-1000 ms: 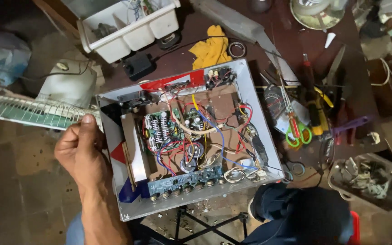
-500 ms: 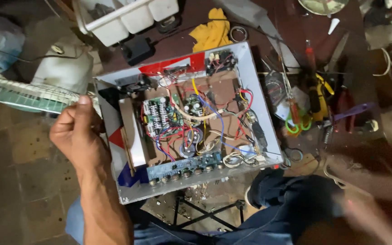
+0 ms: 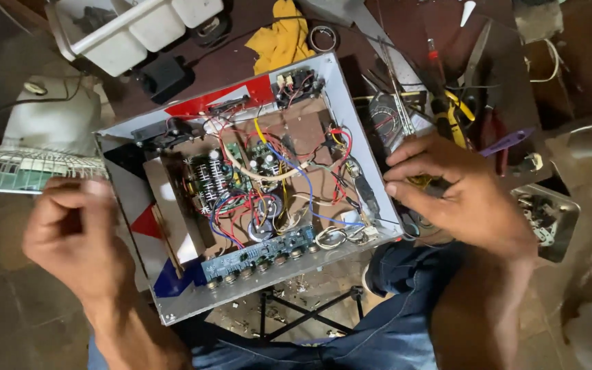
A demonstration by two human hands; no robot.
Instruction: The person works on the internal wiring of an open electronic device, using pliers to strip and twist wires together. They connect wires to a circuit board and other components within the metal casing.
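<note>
Left hand [image 3: 77, 229], curled into a loose fist with nothing visible in its grasp, hovers at the left edge of an open grey metal amplifier chassis [image 3: 248, 185], and whether it touches the rim cannot be told because the hand is blurred. Right hand [image 3: 457, 192] rests at the chassis's right wall, fingers [image 3: 412, 168] bent and pressed against the outer rim, thumb pointing inward; it grips the edge rather than holding any loose item. The chassis lies tilted across the person's lap and the near side of a dark brown bench [image 3: 241, 62], its open face up. Inside sit a tangle of red, blue, yellow and white wires [image 3: 289, 178], a finned black heat sink [image 3: 207, 181], and a long blue circuit board with a row of knobs [image 3: 262, 253] along the near wall. Red and blue triangles mark the chassis's left panel [image 3: 146, 223].

Behind the chassis on the bench lie a crumpled yellow cloth [image 3: 281, 38], a white plastic compartment tray [image 3: 131, 27] and a small black adapter box [image 3: 162, 75]. To the right are yellow-handled pliers [image 3: 457, 116] and a purple-handled tool [image 3: 508, 140]. A white wire fan grille [image 3: 25, 170] juts in from the left. Blue denim trousers [image 3: 405, 322] fill the lower frame
</note>
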